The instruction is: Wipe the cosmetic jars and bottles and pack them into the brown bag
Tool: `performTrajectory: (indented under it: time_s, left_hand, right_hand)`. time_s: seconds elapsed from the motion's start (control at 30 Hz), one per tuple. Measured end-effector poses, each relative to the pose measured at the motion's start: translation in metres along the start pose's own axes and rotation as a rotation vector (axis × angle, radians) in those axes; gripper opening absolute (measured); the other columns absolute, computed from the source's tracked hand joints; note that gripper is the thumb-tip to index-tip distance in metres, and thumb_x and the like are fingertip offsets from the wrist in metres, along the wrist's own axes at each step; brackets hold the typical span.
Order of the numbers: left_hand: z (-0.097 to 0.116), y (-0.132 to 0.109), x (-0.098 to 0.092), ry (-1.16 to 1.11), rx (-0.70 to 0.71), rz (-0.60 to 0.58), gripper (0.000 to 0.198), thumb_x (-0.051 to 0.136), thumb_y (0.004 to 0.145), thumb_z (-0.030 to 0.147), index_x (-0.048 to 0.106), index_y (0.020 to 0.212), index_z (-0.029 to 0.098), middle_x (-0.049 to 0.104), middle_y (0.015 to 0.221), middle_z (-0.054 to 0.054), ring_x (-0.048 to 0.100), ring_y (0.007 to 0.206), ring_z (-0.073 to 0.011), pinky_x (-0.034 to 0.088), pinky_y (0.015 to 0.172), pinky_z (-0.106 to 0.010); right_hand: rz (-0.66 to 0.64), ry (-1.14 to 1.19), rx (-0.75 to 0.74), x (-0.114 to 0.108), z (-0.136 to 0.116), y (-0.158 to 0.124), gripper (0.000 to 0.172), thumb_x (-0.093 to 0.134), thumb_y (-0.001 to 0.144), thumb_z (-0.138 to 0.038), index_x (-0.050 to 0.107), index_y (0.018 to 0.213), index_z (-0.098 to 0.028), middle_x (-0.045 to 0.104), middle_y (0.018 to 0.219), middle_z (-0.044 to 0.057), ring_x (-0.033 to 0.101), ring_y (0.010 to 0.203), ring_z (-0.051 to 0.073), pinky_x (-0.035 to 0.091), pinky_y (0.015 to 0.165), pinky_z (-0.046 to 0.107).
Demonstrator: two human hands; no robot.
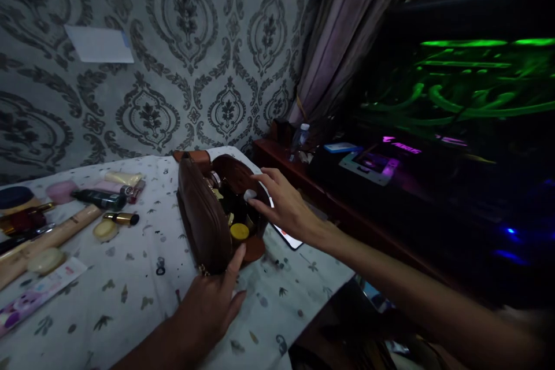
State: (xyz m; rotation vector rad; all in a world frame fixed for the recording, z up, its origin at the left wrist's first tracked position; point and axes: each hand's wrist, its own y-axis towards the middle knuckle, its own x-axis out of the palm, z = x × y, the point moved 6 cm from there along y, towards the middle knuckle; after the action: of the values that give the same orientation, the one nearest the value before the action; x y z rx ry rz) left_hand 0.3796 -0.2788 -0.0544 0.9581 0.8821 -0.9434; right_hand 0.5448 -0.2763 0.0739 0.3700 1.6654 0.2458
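Note:
A brown zippered cosmetic bag (pixel 203 225) stands unzipped on the cloth-covered table, with small cosmetics inside. Near its front end a yellow round lid (pixel 239 232) shows among the contents. My left hand (pixel 212 300) is at the bag's front, index finger stretched out to the brown end tab (pixel 254 250) and thumb apart. Over the bag's right rim reaches my right hand (pixel 288 208), thumb and fingers apart. A small whitish round piece (pixel 250 195) lies by that thumb's tip; I cannot tell whether it is held. Dark shadow hides much of the bag's inside.
Several cosmetics lie at left, including a dark green bottle (pixel 99 199), a gold-and-black tube (pixel 121 218) and a purple-white packet (pixel 41 295). A lit phone (pixel 291 240) lies right of the bag. A computer case with green lights (pixel 468 87) stands at right, beyond the table edge.

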Motion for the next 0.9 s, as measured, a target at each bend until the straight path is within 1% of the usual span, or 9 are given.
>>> performTrajectory:
  time_s: [0.07, 0.13, 0.17, 0.27, 0.4, 0.5, 0.63, 0.7, 0.9]
  left_hand:
    - [0.001, 0.0, -0.001, 0.046, -0.003, 0.05, 0.079, 0.038, 0.096, 0.024, -0.019, 0.15, 0.017, 0.075, 0.092, -0.009, 0.073, 0.07, -0.022, 0.058, 0.061, -0.03]
    - [0.002, 0.0, -0.001, 0.084, -0.004, 0.097, 0.075, 0.035, 0.098, 0.025, -0.017, 0.151, 0.017, 0.076, 0.084, -0.006, 0.072, 0.063, -0.0216, 0.058, 0.056, -0.03]
    - [0.003, 0.0, -0.002, 0.101, 0.003, 0.123, 0.073, 0.032, 0.099, 0.026, -0.016, 0.152, 0.017, 0.076, 0.08, -0.005, 0.071, 0.058, -0.0212, 0.057, 0.053, -0.03]
    - [0.007, 0.001, -0.004, 0.145, 0.041, 0.199, 0.065, 0.023, 0.101, 0.028, -0.013, 0.153, 0.013, 0.074, 0.07, -0.004, 0.067, 0.046, -0.0198, 0.055, 0.046, -0.028]
    - [0.011, 0.004, -0.01, 0.153, 0.06, 0.241, 0.06, 0.015, 0.103, 0.031, -0.01, 0.154, 0.01, 0.073, 0.066, -0.003, 0.066, 0.044, -0.018, 0.052, 0.042, -0.025]
    - [0.013, 0.005, -0.014, 0.147, 0.069, 0.253, 0.059, 0.014, 0.103, 0.031, -0.009, 0.154, 0.011, 0.074, 0.07, -0.005, 0.066, 0.045, -0.0165, 0.052, 0.041, -0.023]
    - [0.013, 0.005, -0.014, 0.125, 0.085, 0.235, 0.06, 0.016, 0.103, 0.031, -0.008, 0.154, 0.009, 0.076, 0.076, -0.007, 0.068, 0.048, -0.0164, 0.054, 0.043, -0.024]
    - [0.012, 0.005, -0.013, 0.119, 0.082, 0.234, 0.06, 0.018, 0.103, 0.03, -0.008, 0.154, 0.01, 0.075, 0.073, -0.006, 0.067, 0.046, -0.0168, 0.054, 0.042, -0.025]
    - [0.014, 0.006, -0.017, 0.109, 0.092, 0.243, 0.06, 0.018, 0.103, 0.029, -0.007, 0.153, 0.008, 0.073, 0.067, -0.004, 0.065, 0.043, -0.0169, 0.052, 0.039, -0.025]
  right_hand:
    - [0.113, 0.039, -0.009, 0.001, -0.001, -0.008, 0.035, 0.054, 0.094, -0.03, 0.054, 0.125, -0.014, 0.046, 0.139, 0.019, 0.047, 0.128, 0.028, 0.046, 0.102, 0.045]
    - [0.173, 0.042, -0.1, 0.001, -0.011, -0.01, 0.026, 0.05, 0.095, -0.026, 0.06, 0.115, -0.014, 0.051, 0.136, 0.018, 0.045, 0.13, 0.027, 0.043, 0.105, 0.046]
    - [0.169, 0.035, -0.171, 0.002, -0.018, -0.008, 0.022, 0.049, 0.096, -0.023, 0.063, 0.11, -0.014, 0.055, 0.133, 0.017, 0.045, 0.13, 0.027, 0.042, 0.105, 0.046]
    - [0.041, -0.041, -0.396, 0.012, -0.041, 0.005, 0.018, 0.052, 0.093, -0.017, 0.067, 0.098, -0.011, 0.062, 0.123, 0.016, 0.046, 0.128, 0.028, 0.041, 0.105, 0.045]
    - [-0.171, -0.157, -0.531, 0.032, -0.056, 0.028, 0.017, 0.056, 0.087, -0.013, 0.065, 0.1, -0.005, 0.065, 0.112, 0.019, 0.055, 0.115, 0.028, 0.046, 0.094, 0.042]
    - [-0.282, -0.179, -0.564, 0.049, -0.057, 0.04, 0.022, 0.057, 0.086, -0.013, 0.064, 0.105, -0.006, 0.066, 0.11, 0.019, 0.059, 0.109, 0.027, 0.048, 0.087, 0.04]
    - [-0.479, -0.146, -0.498, 0.064, -0.049, 0.047, 0.021, 0.051, 0.087, -0.009, 0.067, 0.101, -0.01, 0.07, 0.104, 0.015, 0.068, 0.093, 0.026, 0.052, 0.072, 0.035]
    - [-0.51, -0.116, -0.464, 0.062, -0.046, 0.048, 0.023, 0.048, 0.088, -0.007, 0.067, 0.102, -0.01, 0.07, 0.104, 0.015, 0.07, 0.091, 0.026, 0.052, 0.068, 0.033]
    - [-0.546, -0.082, -0.433, 0.052, -0.045, 0.048, 0.022, 0.052, 0.087, -0.008, 0.066, 0.103, -0.009, 0.071, 0.104, 0.016, 0.069, 0.097, 0.027, 0.053, 0.073, 0.033]
